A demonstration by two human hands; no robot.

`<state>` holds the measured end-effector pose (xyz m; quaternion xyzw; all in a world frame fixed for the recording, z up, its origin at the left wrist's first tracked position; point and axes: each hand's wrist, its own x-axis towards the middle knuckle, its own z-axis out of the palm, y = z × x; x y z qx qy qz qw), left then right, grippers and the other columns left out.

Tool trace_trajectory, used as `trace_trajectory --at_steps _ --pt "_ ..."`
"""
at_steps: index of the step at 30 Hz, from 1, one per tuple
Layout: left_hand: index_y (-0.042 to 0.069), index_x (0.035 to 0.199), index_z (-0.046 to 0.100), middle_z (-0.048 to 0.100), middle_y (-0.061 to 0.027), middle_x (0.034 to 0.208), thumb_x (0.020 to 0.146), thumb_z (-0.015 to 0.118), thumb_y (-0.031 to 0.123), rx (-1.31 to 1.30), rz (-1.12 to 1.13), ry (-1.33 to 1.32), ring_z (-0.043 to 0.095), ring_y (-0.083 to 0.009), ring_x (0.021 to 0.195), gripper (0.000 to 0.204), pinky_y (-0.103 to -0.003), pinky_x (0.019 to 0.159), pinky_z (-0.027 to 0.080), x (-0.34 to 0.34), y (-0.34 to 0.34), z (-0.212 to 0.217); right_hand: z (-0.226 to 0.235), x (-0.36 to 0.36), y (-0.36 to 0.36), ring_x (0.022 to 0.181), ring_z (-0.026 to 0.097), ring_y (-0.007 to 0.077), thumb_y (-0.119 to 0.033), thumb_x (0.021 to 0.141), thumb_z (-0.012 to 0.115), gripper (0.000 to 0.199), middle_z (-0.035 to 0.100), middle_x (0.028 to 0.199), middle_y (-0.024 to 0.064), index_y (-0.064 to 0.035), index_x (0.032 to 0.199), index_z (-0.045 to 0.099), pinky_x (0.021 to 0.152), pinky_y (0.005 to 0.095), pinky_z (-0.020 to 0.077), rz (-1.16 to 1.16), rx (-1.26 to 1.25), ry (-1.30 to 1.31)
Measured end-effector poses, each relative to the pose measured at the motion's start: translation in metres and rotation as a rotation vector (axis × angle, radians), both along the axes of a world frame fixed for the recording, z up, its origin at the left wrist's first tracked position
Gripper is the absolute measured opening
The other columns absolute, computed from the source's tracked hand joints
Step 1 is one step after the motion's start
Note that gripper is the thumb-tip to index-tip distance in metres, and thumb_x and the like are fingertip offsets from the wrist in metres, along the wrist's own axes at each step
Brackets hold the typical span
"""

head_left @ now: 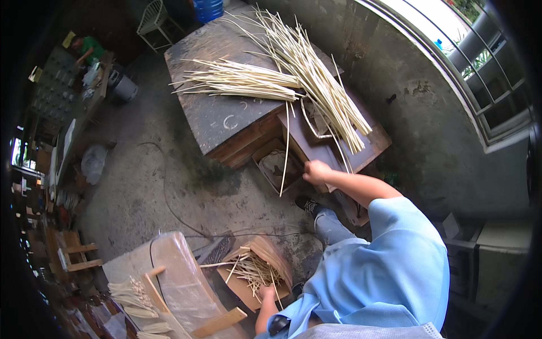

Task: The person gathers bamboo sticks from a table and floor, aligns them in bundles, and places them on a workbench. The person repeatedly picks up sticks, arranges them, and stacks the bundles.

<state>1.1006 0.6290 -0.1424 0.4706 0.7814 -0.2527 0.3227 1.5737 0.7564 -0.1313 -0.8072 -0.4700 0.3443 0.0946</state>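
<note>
Probably light, springy, prone to splitting; grip pale rattan-like canes (243, 80) mid-length, atop bench (209, 121). Can't tell contents of curled right hand (317, 172) or left hand (267, 292) by carton (240, 290).

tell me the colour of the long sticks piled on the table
The long sticks are pale cream; they show best in the head view.

The head-worn fisheye looks down widely from above.
</note>
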Motion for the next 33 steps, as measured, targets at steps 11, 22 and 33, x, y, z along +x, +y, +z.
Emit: trace_trajectory --at_steps 11,22,33 --pt "-0.002 0.133 0.054 0.068 -0.0083 0.106 0.098 0.064 0.015 0.103 0.516 -0.884 0.067 -0.0132 0.087 0.040 -0.025 0.071 0.054 0.169 0.114 0.017 -0.050 0.189 0.274 0.117 0.054 0.0299 -0.020 0.084 0.063 0.055 0.058 0.122 0.0157 0.0007 0.133 0.050 0.094 0.0437 0.0450 -0.094 0.227 -0.736" --pt "-0.002 0.130 0.057 0.070 -0.0078 0.106 0.097 0.066 0.017 0.038 0.606 -0.766 0.067 -0.0136 0.087 0.040 -0.026 0.070 0.054 0.179 0.118 0.029 -0.035 0.188 0.285 0.090 0.070 0.0318 -0.018 0.069 0.074 0.039 0.070 0.095 0.0175 -0.0012 0.103 0.065 0.079 0.0470 0.0591 -0.112 0.097 -0.080" --pt "0.005 0.146 0.042 0.067 -0.0138 0.121 0.097 0.067 0.031 0.239 0.538 -1.330 0.066 -0.0214 0.106 0.061 -0.035 0.090 0.053 0.240 0.208 0.049 0.031 0.056 0.154 0.070 0.066 0.0197 -0.006 0.085 0.070 0.022 0.064 0.082 0.0116 0.0015 0.104 0.060 0.061 0.0346 0.0566 -0.084 -0.213 1.860"
